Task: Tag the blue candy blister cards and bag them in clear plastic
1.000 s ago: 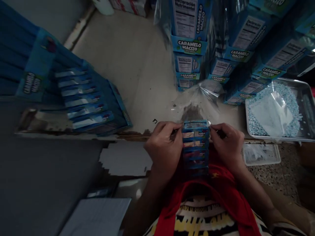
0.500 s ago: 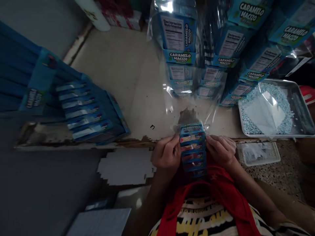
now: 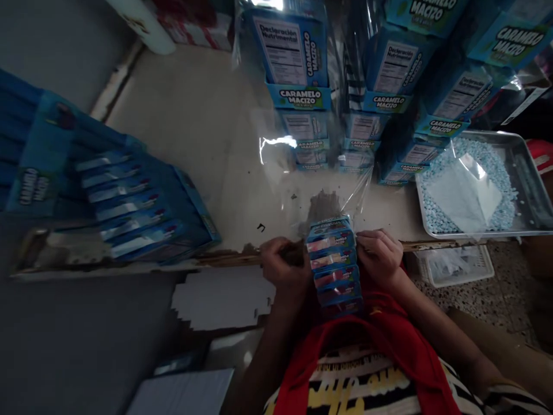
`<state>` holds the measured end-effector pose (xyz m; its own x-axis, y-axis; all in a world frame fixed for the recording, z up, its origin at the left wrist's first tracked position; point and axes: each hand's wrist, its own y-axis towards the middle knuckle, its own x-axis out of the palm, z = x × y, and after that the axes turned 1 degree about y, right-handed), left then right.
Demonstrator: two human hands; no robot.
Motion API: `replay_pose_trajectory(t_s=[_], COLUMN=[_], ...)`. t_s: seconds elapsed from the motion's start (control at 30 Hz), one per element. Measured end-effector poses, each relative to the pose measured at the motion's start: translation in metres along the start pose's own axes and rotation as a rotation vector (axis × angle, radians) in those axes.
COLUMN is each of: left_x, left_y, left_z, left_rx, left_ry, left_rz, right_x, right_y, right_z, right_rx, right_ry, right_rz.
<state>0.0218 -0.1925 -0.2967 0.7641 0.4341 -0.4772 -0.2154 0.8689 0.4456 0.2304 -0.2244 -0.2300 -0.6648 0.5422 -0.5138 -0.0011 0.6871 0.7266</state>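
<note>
A stack of small blue candy boxes [image 3: 333, 265] in clear wrap stands upright at the table's front edge, against my red apron. Clear plastic film [image 3: 358, 193] rises from around its top. My left hand [image 3: 286, 264] is closed at the left side of the stack, fingers curled; the film there is hard to see. At the right side, my right hand [image 3: 381, 252] has thumb and fingers pinched together by the stack's upper corner, on the edge of the film.
Tall columns of bagged blue boxes [image 3: 298, 98] stand at the back. A metal tray [image 3: 529, 173] of pale blue candies is at right, above a white basket [image 3: 460, 271]. More blue boxes [image 3: 138, 202] lean at left. White cardboard sheets [image 3: 222, 297] lie below the table edge.
The view has shifted slightly. My left hand has moved a little away from the stack, its fingers more curled. My right hand stays pinched beside the stack.
</note>
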Motion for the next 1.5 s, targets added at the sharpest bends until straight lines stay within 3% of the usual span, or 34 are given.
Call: replay_pose_trajectory(t_s=[0.13,0.2,0.27,0.4,0.47,0.57,0.67,0.83,1.0,1.07,1.2,1.33,1.5], left_x=[0.0,-0.005,-0.009,-0.005,-0.001,0.004,0.005,0.002,-0.014,-0.02,-0.022,-0.02,-0.03], left_y=[0.007,0.006,0.003,-0.005,-0.008,-0.013,-0.015,-0.012,-0.015,-0.017,-0.018,-0.023,-0.034], left_z=[0.012,0.017,0.019,0.011,0.007,0.002,-0.002,-0.007,-0.003,-0.003,-0.001,0.012,0.035], left_rx=[0.094,0.097,0.126,0.149,0.098,0.036,0.097,0.196,-0.024,-0.044,0.072,0.29,0.381], left_ry=[-0.014,-0.023,-0.014,-0.065,-0.146,-0.251,-0.178,-0.011,-0.021,-0.016,-0.006,-0.085,-0.114], left_rz=[-0.038,-0.043,0.005,0.033,-0.004,-0.038,0.013,-0.038,-0.198,-0.215,-0.262,-0.346,-0.464], right_x=[0.006,0.01,0.012,0.014,0.015,0.016,0.015,0.009,0.0,-0.005,-0.017,-0.036,-0.067], right_y=[-0.002,-0.004,-0.007,-0.013,-0.015,-0.015,-0.015,-0.011,-0.011,-0.015,-0.026,-0.046,-0.075], right_z=[-0.014,-0.019,-0.018,-0.004,0.001,0.003,0.003,0.004,0.003,0.004,0.006,0.008,0.006], right_rx=[0.39,0.511,0.451,0.166,0.172,0.306,0.338,0.127,0.05,-0.005,-0.035,0.013,0.099], right_ry=[0.236,0.298,0.256,0.068,0.008,-0.026,-0.048,-0.067,-0.017,-0.019,-0.046,-0.068,-0.015], right_rz=[0.004,0.002,0.021,0.009,0.026,0.042,0.026,-0.033,-0.094,-0.104,-0.1,-0.09,-0.091])
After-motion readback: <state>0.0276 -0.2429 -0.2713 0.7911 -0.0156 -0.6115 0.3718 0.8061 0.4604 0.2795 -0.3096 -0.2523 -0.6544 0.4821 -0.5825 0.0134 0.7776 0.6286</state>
